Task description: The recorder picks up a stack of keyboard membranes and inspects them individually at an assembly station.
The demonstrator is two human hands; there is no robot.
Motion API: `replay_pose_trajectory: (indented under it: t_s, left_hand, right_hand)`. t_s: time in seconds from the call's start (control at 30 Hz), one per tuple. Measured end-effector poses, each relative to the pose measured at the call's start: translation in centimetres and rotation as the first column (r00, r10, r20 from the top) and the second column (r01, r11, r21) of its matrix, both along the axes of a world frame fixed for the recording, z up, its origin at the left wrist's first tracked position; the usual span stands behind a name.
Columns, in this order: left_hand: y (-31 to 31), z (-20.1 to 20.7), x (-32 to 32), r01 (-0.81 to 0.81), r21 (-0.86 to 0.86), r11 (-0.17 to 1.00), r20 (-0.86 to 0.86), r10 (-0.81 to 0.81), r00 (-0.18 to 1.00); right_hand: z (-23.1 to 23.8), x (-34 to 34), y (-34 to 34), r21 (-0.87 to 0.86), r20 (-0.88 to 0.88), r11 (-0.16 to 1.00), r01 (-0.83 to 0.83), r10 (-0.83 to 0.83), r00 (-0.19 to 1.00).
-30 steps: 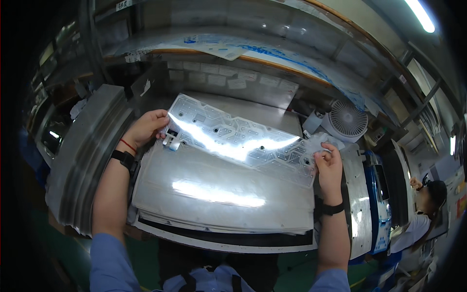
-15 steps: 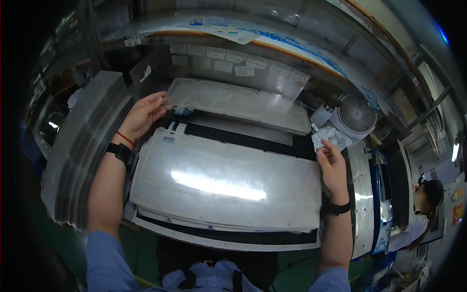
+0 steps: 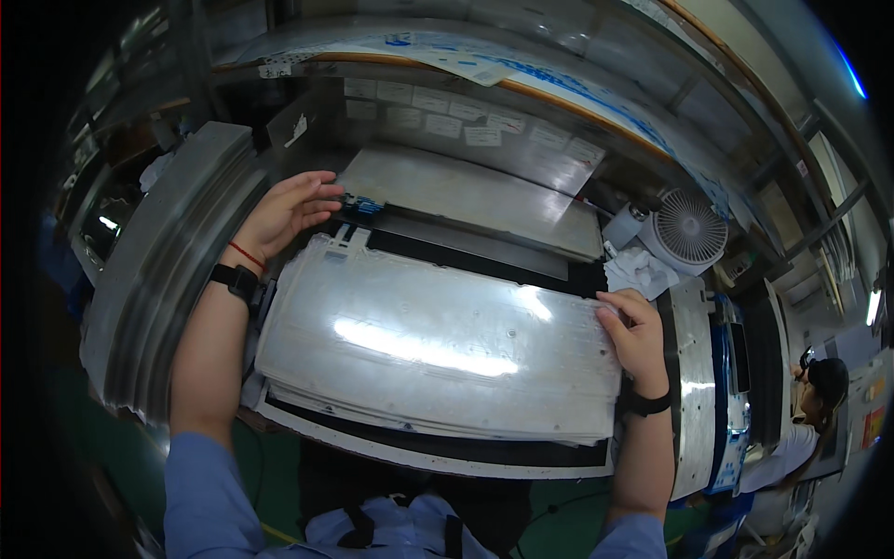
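**Hands at either end of a sheet stack**

A worker's left hand (image 3: 289, 212) hovers with fingers spread and empty at the far left corner of a stack of clear plastic sheets (image 3: 438, 345) lying flat on the tabletop (image 3: 447, 456). The right hand (image 3: 635, 337) rests on the stack's right edge, fingers loosely curled over it. The top sheet looks squared to the pile. A small fan (image 3: 691, 226) stands behind.

row of small white rectangular labels (image 3: 447, 116) on the back panel, white-and-blue printed sheet (image 3: 521, 70) above
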State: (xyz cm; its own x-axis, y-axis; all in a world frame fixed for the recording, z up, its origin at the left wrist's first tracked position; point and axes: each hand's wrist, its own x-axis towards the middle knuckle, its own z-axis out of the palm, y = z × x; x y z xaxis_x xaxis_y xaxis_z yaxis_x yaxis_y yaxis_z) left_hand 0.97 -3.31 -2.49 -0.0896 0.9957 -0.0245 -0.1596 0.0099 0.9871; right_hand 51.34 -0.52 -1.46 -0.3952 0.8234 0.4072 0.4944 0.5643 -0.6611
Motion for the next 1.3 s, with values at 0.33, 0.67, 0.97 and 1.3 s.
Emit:
replay_pose_trajectory:
  t_s: [0.33,0.67,0.97,1.3]
  left_hand:
    - [0.1,-0.6,-0.7,0.091,-0.098,0.991,-0.149,-0.105,0.983]
    - [-0.7,0.3,0.0,0.133,-0.073,0.988,-0.316,-0.149,0.937]
    - [-0.6,0.0,0.1,0.091,0.017,0.996,-0.318,-0.081,0.945]
    - [0.0,-1.2,-1.3,0.119,0.164,0.979,-0.109,-0.102,0.989]
  right_hand:
    - [-0.9,0.4,0.1,-0.251,-0.164,0.968,0.004,-0.047,0.985]
    - [-0.9,0.4,0.2,-0.225,-0.048,0.974,0.003,-0.015,0.999]
    - [-0.6,0.1,0.1,-0.147,-0.014,0.987,0.071,-0.074,0.997]
    - [-0.7,0.0,0.3,0.020,0.001,1.000,0.000,0.000,1.000]
